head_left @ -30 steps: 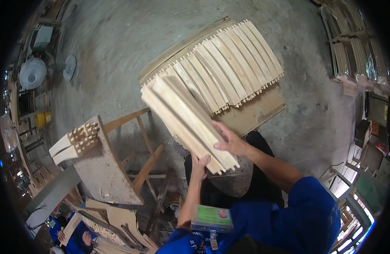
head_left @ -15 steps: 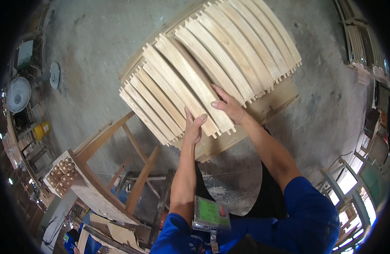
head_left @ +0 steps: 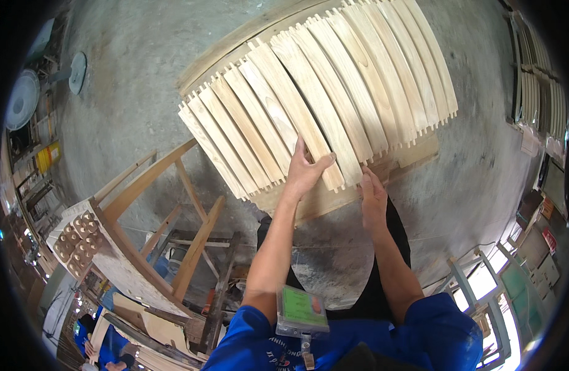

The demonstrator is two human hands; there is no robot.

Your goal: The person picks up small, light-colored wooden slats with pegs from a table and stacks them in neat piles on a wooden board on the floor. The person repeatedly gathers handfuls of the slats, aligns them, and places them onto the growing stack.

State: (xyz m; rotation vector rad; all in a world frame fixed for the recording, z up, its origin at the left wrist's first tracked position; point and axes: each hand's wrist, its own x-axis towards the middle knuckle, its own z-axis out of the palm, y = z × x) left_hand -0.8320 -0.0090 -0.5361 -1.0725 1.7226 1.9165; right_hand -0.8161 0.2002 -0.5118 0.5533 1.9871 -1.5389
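Several pale, curved wooden slats (head_left: pixel 358 80) with small round pegs at their ends lie side by side in a fanned row in front of me. My left hand (head_left: pixel 306 173) grips one wooden slat (head_left: pixel 290 93) near its lower end, with the thumb over its face and the fingers along its left edge. At the near end of the neighbouring slat (head_left: pixel 324 102) is my right hand (head_left: pixel 374 201), its fingers closed together against the slat's corner. The fingertips of the right hand are partly hidden there. Under the row shows a flat wooden board (head_left: pixel 213 59).
To my left stands a wooden frame (head_left: pixel 139 188) beside a block with a cluster of round wooden ends (head_left: pixel 77 244). Farther out are fans (head_left: pixel 23 99) and a yellow container (head_left: pixel 47 157). Another person in blue (head_left: pixel 111 346) is at lower left. Stacked wood (head_left: pixel 535 93) lies far right.
My right hand has moved down and right, from the slats' faces to a slat's near end. My left hand has shifted up and right onto a slat. The slats appear more evenly spread.
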